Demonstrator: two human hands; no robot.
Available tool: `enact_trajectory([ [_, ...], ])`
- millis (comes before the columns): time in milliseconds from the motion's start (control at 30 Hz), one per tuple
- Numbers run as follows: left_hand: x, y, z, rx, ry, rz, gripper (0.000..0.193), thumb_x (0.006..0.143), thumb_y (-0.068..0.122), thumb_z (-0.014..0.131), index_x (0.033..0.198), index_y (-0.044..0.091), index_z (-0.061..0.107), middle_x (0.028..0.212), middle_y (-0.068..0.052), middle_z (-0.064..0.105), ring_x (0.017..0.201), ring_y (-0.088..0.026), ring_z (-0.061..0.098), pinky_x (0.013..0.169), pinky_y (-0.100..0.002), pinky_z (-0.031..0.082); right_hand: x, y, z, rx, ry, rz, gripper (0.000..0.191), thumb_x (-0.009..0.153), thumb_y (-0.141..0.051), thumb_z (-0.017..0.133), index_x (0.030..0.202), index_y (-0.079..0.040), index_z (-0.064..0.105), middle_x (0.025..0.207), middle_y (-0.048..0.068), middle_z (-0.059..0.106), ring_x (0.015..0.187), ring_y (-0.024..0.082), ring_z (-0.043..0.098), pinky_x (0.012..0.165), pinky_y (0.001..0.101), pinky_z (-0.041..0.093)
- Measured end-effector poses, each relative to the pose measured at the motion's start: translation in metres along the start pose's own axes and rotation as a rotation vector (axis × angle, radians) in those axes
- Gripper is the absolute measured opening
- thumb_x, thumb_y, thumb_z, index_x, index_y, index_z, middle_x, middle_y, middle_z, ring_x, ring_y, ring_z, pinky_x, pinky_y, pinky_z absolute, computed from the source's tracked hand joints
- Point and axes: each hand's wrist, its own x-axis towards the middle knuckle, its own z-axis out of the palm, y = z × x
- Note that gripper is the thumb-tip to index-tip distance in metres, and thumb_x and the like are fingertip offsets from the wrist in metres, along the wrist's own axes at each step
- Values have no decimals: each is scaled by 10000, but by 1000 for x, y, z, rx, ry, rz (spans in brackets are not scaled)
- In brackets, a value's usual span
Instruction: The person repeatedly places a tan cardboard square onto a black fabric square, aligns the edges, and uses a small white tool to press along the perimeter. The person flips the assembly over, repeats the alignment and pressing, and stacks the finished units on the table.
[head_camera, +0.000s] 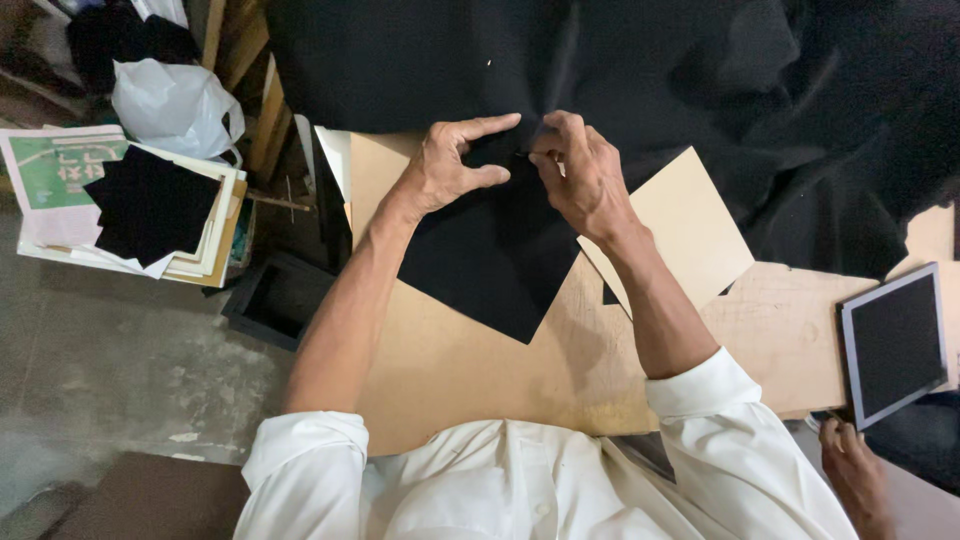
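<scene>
A black square of fabric-covered board (490, 260) lies tilted on the brown wooden table (470, 370). My left hand (450, 165) rests on its far corner, thumb and forefinger spread apart. Beside it my right hand (580, 170) pinches the black material at the same corner, where it meets the large black cloth (650, 70) heaped across the table's far side. A bare tan cardboard square (685, 225) sits just right of my right wrist.
A framed black panel (895, 345) lies at the right edge, and another person's hand (855, 475) shows below it. At the left, a stack of papers and boards (60, 180) carries black squares (150, 205). An empty black tray (275, 300) and a white plastic bag (175, 105) are nearby.
</scene>
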Motion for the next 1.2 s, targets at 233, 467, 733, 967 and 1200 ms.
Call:
enact_trajectory([
  [233,0,-4,-1,-17,-17,-20,662,776,96,857,1406,115,658,1289,-18,750,749,-4,533,709,-204,528,1,-2,5,72,12,-10,394,942,83,716,1230,10,458,987,145,729,887,329,725,755,391,598],
  [467,1,-8,-1,49,-5,-4,689,782,101,888,1429,123,651,1292,-40,735,774,-8,537,743,-206,519,7,-5,13,67,-21,-9,358,949,105,693,1223,7,485,963,146,719,884,330,708,774,424,594],
  [733,-2,-11,-3,33,4,-141,694,782,120,852,1438,139,625,1334,-82,726,848,-95,518,795,-254,495,-21,-7,-19,54,230,66,344,979,103,675,1279,-8,548,942,96,671,803,204,643,710,352,534],
  [967,-16,15,9,299,103,-46,694,856,105,858,1486,85,570,1456,-154,602,1257,-262,620,1012,-357,533,-99,-14,-57,1022,554,492,208,1041,135,616,1192,70,743,971,85,690,846,129,648,834,293,619],
  [1200,-52,51,19,234,97,-263,793,748,161,814,1467,137,482,1471,-122,497,1209,-281,647,925,-385,583,-158,-26,-42,1074,529,893,226,898,123,695,1121,87,711,989,170,730,855,197,739,840,366,666],
])
